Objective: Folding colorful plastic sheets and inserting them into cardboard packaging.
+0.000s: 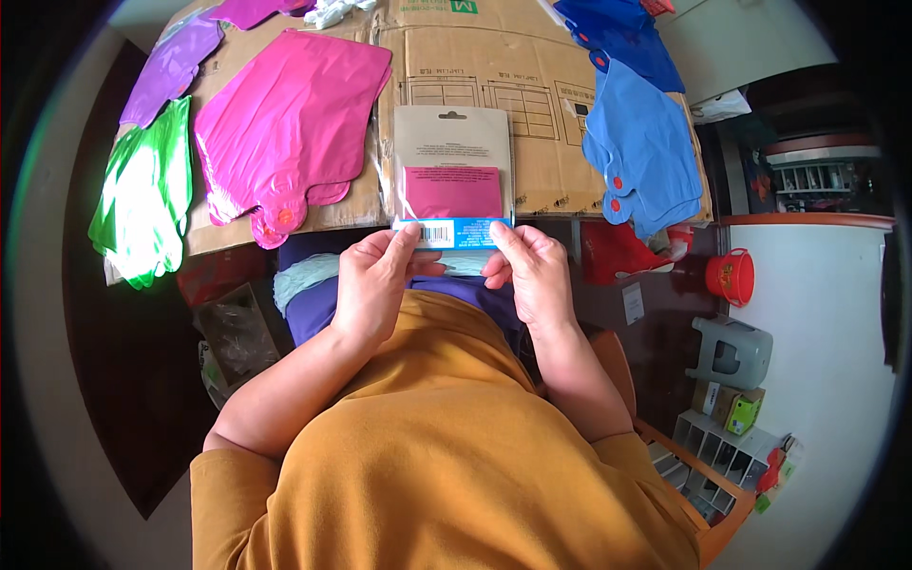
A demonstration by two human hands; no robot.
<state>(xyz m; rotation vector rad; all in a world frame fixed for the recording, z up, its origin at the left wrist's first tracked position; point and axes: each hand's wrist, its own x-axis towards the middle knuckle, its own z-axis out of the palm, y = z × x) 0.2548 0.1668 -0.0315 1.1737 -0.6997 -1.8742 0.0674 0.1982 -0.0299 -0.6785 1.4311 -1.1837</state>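
Observation:
Both my hands hold a flat plastic packet (452,194) by its lower corners, just over the near edge of the cardboard. The packet has a hang hole at the top, a pale back and a folded pink sheet showing inside. A blue strip with a barcode runs along its bottom. My left hand (372,287) pinches the left corner between thumb and fingers. On the right corner, my right hand (540,278) grips the same way. Left of the packet lies a flat pink foil balloon (290,119); a light blue one (641,142) lies to the right.
Flattened cardboard (456,57) covers the table. Around its edges are a green foil balloon (142,190), a purple one (176,62) and a dark blue one (632,38). On the floor at right stand a red bucket (731,277) and a grey stool (731,350).

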